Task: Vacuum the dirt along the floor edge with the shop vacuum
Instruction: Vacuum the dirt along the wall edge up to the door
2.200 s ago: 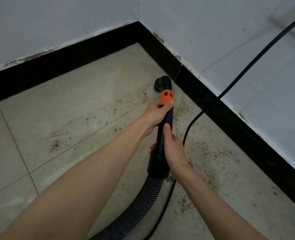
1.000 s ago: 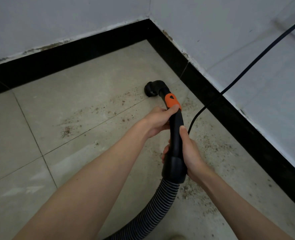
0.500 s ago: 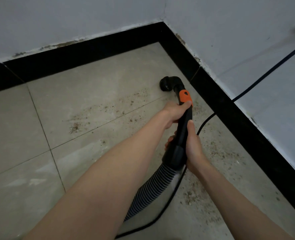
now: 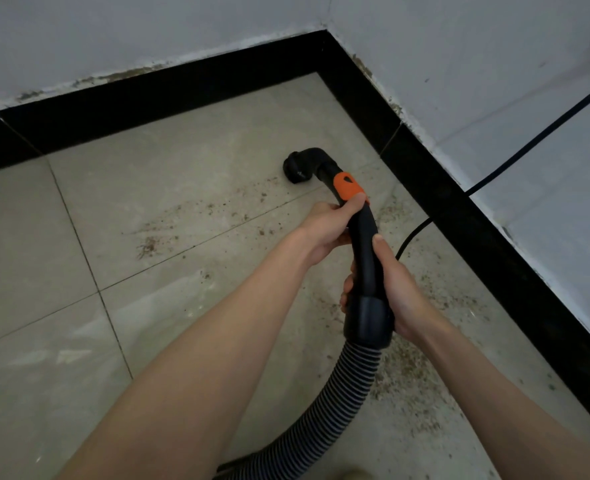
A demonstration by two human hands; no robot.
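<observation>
I hold the black vacuum wand point(image 4: 365, 244) with both hands over a tiled floor near a room corner. My left hand point(image 4: 328, 228) grips it just below the orange slider point(image 4: 347, 187). My right hand point(image 4: 393, 292) grips it lower, by the cuff where the ribbed hose point(image 4: 335, 407) joins. The bent nozzle point(image 4: 298, 166) points down and left, close to the floor. Brown dirt point(image 4: 189, 220) streaks the tiles left of the nozzle, and more dirt point(image 4: 411, 372) lies along the right baseboard.
Black baseboard point(image 4: 435, 188) runs along both white walls and meets in the corner at the top. A black power cord point(image 4: 535, 136) comes down the right wall and passes behind the wand. The hose trails off toward the bottom edge.
The nozzle has swung left, away from the right baseboard, toward the dirt streak on the tiles. Both hands keep the same grip.
</observation>
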